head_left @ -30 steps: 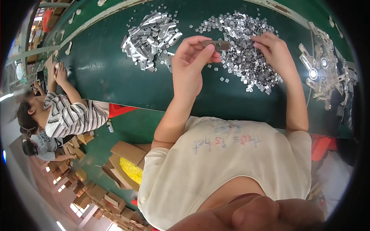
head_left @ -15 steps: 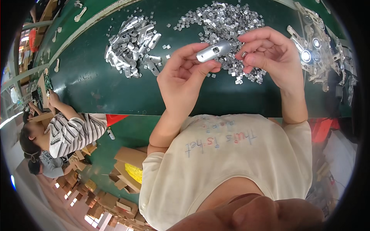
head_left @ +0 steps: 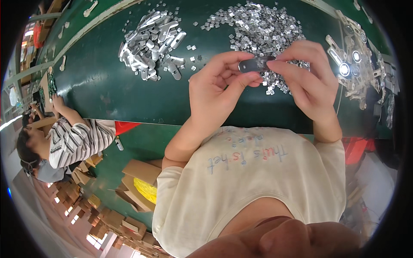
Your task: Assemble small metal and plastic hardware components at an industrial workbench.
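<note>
Over the green table, my left hand [head_left: 217, 86] pinches one end of a silver oblong metal casing [head_left: 254, 65], thumb below and index finger above. My right hand [head_left: 313, 84] closes its thumb and fingertips on the casing's other end. Its smooth face, with a small hole near the left end, is turned up. Any small piece under the right fingertips is hidden. Just beyond the hands spreads a heap of small silver square pieces [head_left: 262, 28]. To the left lies a pile of similar silver casings [head_left: 148, 47].
Clear and white plastic parts [head_left: 359, 69] with shiny round discs lie at the right. A pale strip [head_left: 97, 26] edges the table's far left. Another person [head_left: 71, 142] in a striped top works at the left. An open cardboard box [head_left: 144, 172] with yellow plastic stands below on the floor.
My right hand, earlier apart with a small metal piece, has come onto the casing's right end. The casing has turned, so its square opening no longer shows. Both hands sit slightly further right.
</note>
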The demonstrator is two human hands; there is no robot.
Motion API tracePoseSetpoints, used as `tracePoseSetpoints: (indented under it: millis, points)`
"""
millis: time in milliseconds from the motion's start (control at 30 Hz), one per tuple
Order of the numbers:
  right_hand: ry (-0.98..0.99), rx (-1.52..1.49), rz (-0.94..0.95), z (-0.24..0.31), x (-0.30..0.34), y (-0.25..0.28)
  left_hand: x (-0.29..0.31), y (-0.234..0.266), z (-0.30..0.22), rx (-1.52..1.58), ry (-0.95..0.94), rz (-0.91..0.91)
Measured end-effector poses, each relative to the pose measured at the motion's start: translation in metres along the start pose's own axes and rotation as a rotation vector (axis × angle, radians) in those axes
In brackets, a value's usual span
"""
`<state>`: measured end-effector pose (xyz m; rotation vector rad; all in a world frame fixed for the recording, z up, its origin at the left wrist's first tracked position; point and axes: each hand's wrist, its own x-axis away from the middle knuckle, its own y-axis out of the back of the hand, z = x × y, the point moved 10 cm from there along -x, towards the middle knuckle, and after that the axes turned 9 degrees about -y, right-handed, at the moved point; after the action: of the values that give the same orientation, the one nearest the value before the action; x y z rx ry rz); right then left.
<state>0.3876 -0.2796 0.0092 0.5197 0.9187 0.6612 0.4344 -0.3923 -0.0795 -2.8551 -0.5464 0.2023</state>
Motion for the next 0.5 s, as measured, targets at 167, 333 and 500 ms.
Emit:
tracePoseSetpoints:
  millis: [167,333,500]
  points:
    - [0.096,0.076,-0.011,0.013,0.005,-0.012,-0.001,0.004,-0.002,0.028,0.010,0.009]
    - [0.266,0.293,0.091,0.037,0.005,-0.028,0.000,0.010,-0.010,-0.055,-0.006,0.038]
    - [0.362,0.388,0.046,0.042,0.004,-0.037,-0.002,0.017,-0.008,0.012,-0.015,0.030]
